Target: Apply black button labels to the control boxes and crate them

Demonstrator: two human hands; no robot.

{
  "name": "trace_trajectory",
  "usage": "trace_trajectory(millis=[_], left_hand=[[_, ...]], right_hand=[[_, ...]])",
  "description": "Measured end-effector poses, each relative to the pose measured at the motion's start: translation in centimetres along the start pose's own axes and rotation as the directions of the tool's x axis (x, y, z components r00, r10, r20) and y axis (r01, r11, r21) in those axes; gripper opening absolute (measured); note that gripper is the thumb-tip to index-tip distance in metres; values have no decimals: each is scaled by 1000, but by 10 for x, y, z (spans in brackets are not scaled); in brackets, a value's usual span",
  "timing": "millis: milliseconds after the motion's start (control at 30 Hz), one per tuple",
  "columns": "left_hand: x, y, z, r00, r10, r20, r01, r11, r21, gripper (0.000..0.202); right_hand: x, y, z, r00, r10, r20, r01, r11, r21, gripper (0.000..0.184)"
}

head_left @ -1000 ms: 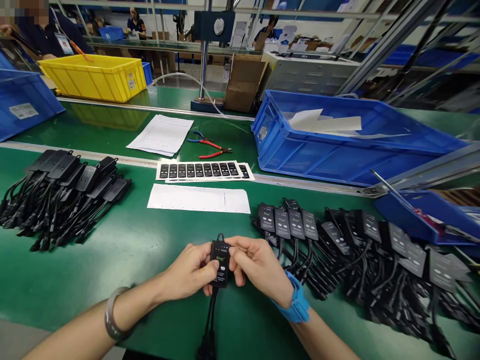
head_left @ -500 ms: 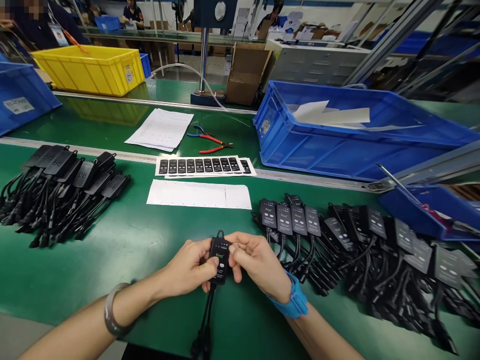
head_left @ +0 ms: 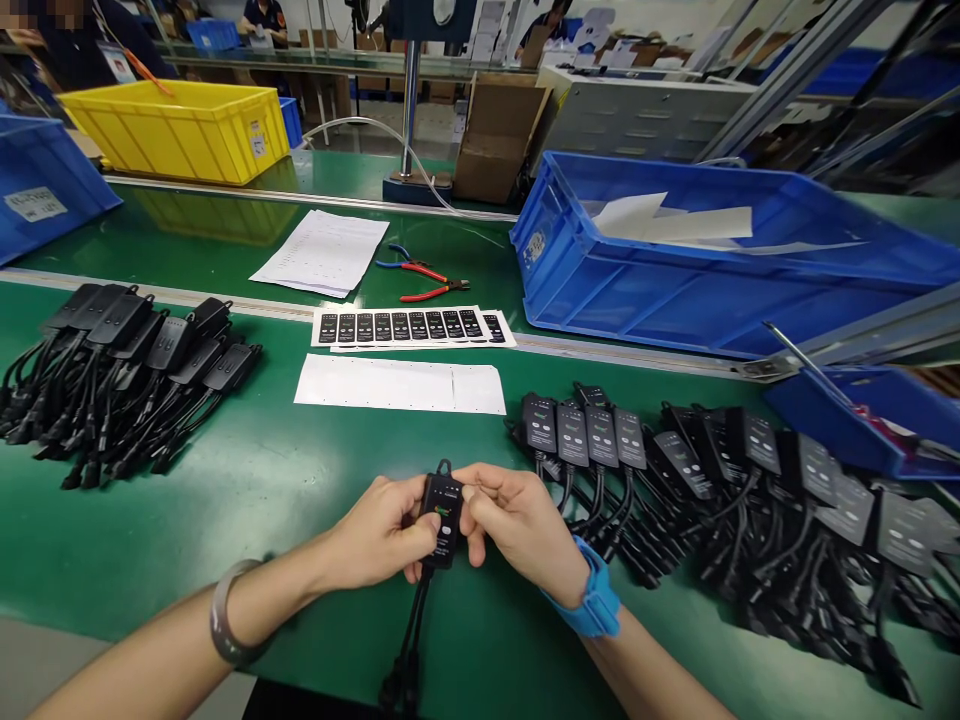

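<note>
A small black control box [head_left: 442,517] with a label on its face and two cables hanging toward me sits between both my hands above the green table. My left hand [head_left: 379,533] grips its left side, thumb on the face. My right hand [head_left: 517,525], with a blue wrist strap, pinches its right side and presses the label. Right of it lies a row of labelled black boxes [head_left: 675,460] with cables. On the left lies a pile of unlabelled black boxes [head_left: 142,350]. A sheet of black labels [head_left: 409,326] and an empty white backing strip [head_left: 397,386] lie ahead.
Red-handled pliers [head_left: 427,280] and printed papers [head_left: 322,252] lie beyond the table rail. A large blue crate [head_left: 720,290] holding white sheets stands at the right, a yellow crate [head_left: 176,130] at the back left, a cardboard box [head_left: 491,140] behind. People work at the far benches.
My hands stay on the black box with only slight finger shifts. The view has tilted down a little, so everything sits slightly higher in the frame.
</note>
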State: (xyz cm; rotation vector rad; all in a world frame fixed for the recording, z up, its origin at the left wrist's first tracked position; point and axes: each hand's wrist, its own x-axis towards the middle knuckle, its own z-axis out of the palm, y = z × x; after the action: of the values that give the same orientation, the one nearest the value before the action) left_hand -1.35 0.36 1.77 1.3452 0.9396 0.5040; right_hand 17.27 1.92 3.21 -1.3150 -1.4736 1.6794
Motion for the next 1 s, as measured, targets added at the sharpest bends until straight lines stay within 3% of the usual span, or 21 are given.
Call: trace_trajectory(millis=[200, 367, 533, 700, 1000], left_hand=[[-1, 3, -1, 999, 29, 21, -28, 999, -24, 17], [-2, 5, -2, 999, 44, -32, -42, 998, 49, 17], [-2, 7, 0, 998, 26, -57, -19, 991, 132, 17], [-2, 10, 0, 997, 29, -66, -15, 979, 205, 16], [-2, 12, -1, 995, 69, -78, -46, 964, 261, 18]], right_hand=[[-1, -3, -3, 997, -74, -34, 72, 996, -55, 36], [-4, -7, -5, 996, -78, 47, 81, 993, -80, 32], [-3, -1, -5, 998, -44, 45, 48, 995, -88, 33], [-2, 2, -8, 993, -110, 53, 117, 977, -180, 33], [-2, 3, -6, 995, -86, 52, 92, 988, -123, 35]])
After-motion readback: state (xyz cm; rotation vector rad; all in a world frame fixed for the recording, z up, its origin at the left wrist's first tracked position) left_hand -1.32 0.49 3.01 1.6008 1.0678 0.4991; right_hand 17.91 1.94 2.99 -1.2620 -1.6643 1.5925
